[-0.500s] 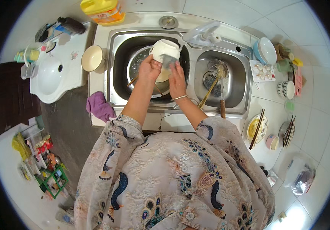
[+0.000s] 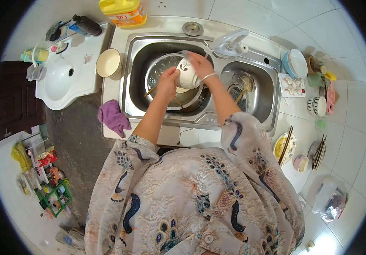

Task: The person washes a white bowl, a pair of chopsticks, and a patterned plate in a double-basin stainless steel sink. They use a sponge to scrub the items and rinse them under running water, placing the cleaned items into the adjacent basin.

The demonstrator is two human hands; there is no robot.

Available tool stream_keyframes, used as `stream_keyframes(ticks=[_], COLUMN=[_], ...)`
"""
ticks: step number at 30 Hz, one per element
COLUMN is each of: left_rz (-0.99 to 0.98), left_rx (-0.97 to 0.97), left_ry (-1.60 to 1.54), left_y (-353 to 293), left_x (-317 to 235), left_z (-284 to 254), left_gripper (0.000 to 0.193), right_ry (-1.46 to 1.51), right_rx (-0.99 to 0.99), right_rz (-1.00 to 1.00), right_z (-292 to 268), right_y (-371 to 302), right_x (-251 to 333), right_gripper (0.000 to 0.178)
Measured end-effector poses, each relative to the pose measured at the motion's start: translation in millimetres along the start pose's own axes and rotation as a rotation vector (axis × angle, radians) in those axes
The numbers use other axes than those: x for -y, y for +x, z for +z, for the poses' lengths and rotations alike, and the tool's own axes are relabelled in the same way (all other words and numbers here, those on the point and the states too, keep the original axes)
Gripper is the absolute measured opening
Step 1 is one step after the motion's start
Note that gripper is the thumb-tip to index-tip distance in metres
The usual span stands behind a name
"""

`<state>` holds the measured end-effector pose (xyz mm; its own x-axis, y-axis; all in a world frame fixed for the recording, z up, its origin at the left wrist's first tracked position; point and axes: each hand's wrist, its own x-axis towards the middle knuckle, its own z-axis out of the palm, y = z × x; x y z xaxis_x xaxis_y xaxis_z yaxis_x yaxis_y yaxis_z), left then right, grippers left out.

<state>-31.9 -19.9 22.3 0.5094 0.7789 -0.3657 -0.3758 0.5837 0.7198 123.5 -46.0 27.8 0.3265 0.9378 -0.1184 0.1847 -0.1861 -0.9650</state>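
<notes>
My left hand is closed on the near-left side of a white bowl with a dark leaf-like pattern. The bowl is tilted above the left sink basin. Over the bowl's far right side lies my right hand, slightly blurred, its fingers curled round a grey scrubbing pad that shows only at the fingertips. Below both hands a round metal pan stands in the basin, with water and chopsticks in it. A pale round dish under the bowl is mostly hidden.
Right of the hands are the faucet and second basin with a wire strainer. A cream bowl and purple cloth lie left. Bowls, a plate and chopsticks line the right counter. A yellow detergent jug stands behind.
My right hand has swept from the bowl's near-right side up over its far right side with the grey pad. The bowl has turned, showing its patterned outside. The whole view has shifted slightly.
</notes>
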Motion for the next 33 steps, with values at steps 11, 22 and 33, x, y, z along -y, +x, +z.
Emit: stream_keyframes(ticks=[11,22,33], left_rz=[-0.002,-0.174,-0.197], left_rx=[-0.074,-0.47,-0.298], left_ry=[0.055,-0.684,-0.661], left_y=[2.1,13.4,7.8], left_x=[6.0,-11.7,-8.9], left_z=[23.0,24.4,19.6], left_gripper=[0.018,0.011,0.029], right_ry=[-0.408,-0.441,-0.348], right_rx=[0.103,-0.376,-0.225], right_rz=[0.137,-0.472,-0.572], right_z=[-7.8,28.3,23.0], right_y=[30.9,-60.7,-33.3], right_x=[8.4,-3.9,23.8], right_gripper=[0.033,0.036,0.023])
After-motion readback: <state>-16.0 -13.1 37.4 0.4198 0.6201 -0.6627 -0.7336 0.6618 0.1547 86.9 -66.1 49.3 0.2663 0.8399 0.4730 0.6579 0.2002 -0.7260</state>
